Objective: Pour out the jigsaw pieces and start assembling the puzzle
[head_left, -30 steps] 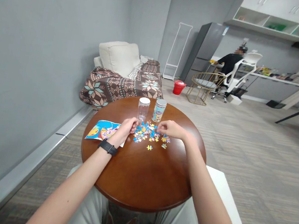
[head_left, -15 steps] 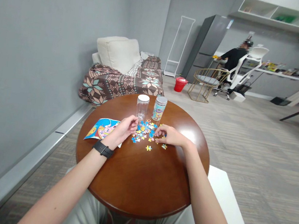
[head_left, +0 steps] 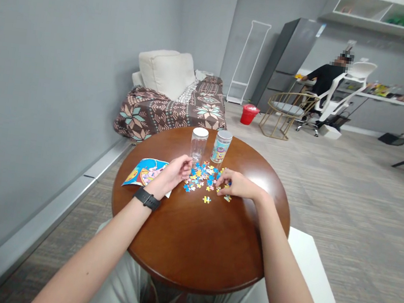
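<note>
A heap of small jigsaw puzzle pieces (head_left: pixel 204 171), blue, yellow and pink, lies on the round brown table (head_left: pixel 197 240). At the heap's left edge is my left hand (head_left: pixel 179 171), its fingers curled in; whatever they may hold is hidden. My right hand (head_left: pixel 233 183) rests over the right side of the heap, thumb and fingers apart, fingertips among the pieces. One yellow puzzle piece (head_left: pixel 206 199) lies alone nearer to me. Partly under my left wrist is a colourful cartoon picture sheet (head_left: pixel 143 171).
Behind the heap stand a clear jar (head_left: pixel 198 146) with a white lid and a cartoon-printed jar (head_left: pixel 221 148). Beyond the table are a covered sofa (head_left: pixel 170 107), a red bin (head_left: pixel 249 114) and a wire chair (head_left: pixel 285 110). A person (head_left: pixel 326 78) is at the far counter.
The whole view has swung slightly to the left, so things appear further right. Both hands keep nearly the same place and pose at the heap.
</note>
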### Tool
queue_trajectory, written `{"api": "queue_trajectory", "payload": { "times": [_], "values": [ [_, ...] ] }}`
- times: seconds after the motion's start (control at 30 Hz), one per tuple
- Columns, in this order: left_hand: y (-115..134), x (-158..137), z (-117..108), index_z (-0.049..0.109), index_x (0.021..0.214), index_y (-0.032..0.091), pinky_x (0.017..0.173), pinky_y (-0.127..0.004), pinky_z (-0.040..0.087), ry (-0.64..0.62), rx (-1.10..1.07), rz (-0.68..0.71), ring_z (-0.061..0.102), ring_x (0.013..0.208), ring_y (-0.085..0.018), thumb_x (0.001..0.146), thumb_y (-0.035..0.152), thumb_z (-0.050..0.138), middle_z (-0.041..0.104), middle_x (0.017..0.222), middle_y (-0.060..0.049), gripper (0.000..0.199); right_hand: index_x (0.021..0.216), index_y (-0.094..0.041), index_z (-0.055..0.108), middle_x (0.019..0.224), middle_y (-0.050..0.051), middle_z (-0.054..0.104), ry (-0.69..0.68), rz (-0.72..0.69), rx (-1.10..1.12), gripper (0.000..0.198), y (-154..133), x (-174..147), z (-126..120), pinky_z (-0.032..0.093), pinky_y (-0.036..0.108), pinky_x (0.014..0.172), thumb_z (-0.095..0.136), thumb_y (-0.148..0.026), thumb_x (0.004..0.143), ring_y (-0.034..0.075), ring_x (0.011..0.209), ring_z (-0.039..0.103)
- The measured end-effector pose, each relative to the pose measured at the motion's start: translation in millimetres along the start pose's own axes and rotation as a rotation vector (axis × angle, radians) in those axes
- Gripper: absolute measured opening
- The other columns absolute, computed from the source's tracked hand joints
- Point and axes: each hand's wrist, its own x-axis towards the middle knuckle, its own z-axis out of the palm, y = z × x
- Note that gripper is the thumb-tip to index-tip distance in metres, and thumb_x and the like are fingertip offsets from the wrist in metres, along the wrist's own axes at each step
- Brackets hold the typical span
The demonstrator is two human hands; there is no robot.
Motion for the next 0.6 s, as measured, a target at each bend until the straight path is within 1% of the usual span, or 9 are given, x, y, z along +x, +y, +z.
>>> {"api": "queue_trajectory", "payload": {
  "times": [0.1, 0.2, 0.27, 0.33, 0.47, 0.5, 0.6],
  "values": [
    [-0.1, 0.6, -0.4, 0.044, 0.055, 0.016, 0.037, -0.017, 0.024, 0.002, 0.004, -0.012, 0.030, 0.037, -0.004, 0.079, 0.019, 0.051, 0.029, 0.048, 0.008, 0.025, 0.077, -0.016, 0.065, 0.077, 0.000, 0.059, 0.031, 0.019, -0.003, 0.022, -3.7, 0.5, 1.0, 0.041, 0.025, 0.067, 0.078, -0.026, 0.062, 0.013, 0.072, 0.053],
    [1.4, 0.1, 0.3, 0.044, 0.055, 0.017, 0.037, -0.017, 0.024, 0.004, -0.005, -0.022, 0.030, 0.037, -0.004, 0.080, 0.019, 0.050, 0.030, 0.047, 0.007, 0.026, 0.074, -0.017, 0.058, 0.066, -0.004, 0.052, 0.048, 0.023, -0.009, 0.020, -5.3, 1.7, 2.5, 0.037, 0.023, 0.059, 0.073, -0.027, 0.066, 0.011, 0.062, 0.047],
    [2.4, -0.3, 0.8, 0.044, 0.055, 0.017, 0.036, -0.017, 0.024, 0.011, -0.011, -0.021, 0.030, 0.037, -0.004, 0.081, 0.019, 0.049, 0.030, 0.047, 0.007, 0.027, 0.074, -0.017, 0.056, 0.063, -0.004, 0.051, 0.057, 0.011, 0.008, 0.018, -5.4, 2.3, 3.4, 0.036, 0.023, 0.058, 0.070, -0.028, 0.069, 0.010, 0.060, 0.046],
    [2.7, -0.4, 1.1, 0.044, 0.055, 0.017, 0.036, -0.017, 0.023, 0.016, -0.011, -0.019, 0.029, 0.037, -0.004, 0.081, 0.019, 0.049, 0.030, 0.047, 0.007, 0.027, 0.079, -0.016, 0.058, 0.063, -0.004, 0.053, 0.080, 0.005, 0.046, 0.018, -5.4, 2.5, 3.7, 0.037, 0.023, 0.058, 0.067, -0.030, 0.072, 0.010, 0.059, 0.047],
    [1.1, 0.7, 0.3, 0.044, 0.055, 0.017, 0.036, -0.017, 0.024, 0.002, -0.009, -0.021, 0.030, 0.037, -0.004, 0.079, 0.020, 0.053, 0.030, 0.046, 0.007, 0.026, 0.093, -0.013, 0.065, 0.061, -0.003, 0.057, 0.096, 0.021, 0.088, 0.027, -5.9, 2.4, 2.8, 0.040, 0.024, 0.058, 0.063, -0.034, 0.077, 0.011, 0.056, 0.049],
    [0.6, 1.1, -0.1, 0.044, 0.055, 0.017, 0.036, -0.017, 0.024, -0.001, -0.012, -0.021, 0.030, 0.037, -0.004, 0.079, 0.021, 0.053, 0.030, 0.046, 0.007, 0.025, 0.093, -0.013, 0.066, 0.061, -0.002, 0.058, 0.098, 0.027, 0.085, 0.026, -6.0, 2.4, 2.3, 0.040, 0.024, 0.058, 0.062, -0.034, 0.077, 0.011, 0.056, 0.050],
    [-0.6, 2.0, -1.1, 0.044, 0.055, 0.017, 0.036, -0.017, 0.023, 0.000, -0.016, -0.012, 0.029, 0.037, -0.004, 0.077, 0.021, 0.054, 0.029, 0.046, 0.008, 0.025, 0.084, -0.014, 0.067, 0.068, 0.001, 0.064, 0.119, 0.026, 0.088, 0.017, -5.2, 3.1, 1.6, 0.043, 0.024, 0.061, 0.059, -0.028, 0.077, 0.012, 0.059, 0.054]
  ]
}}
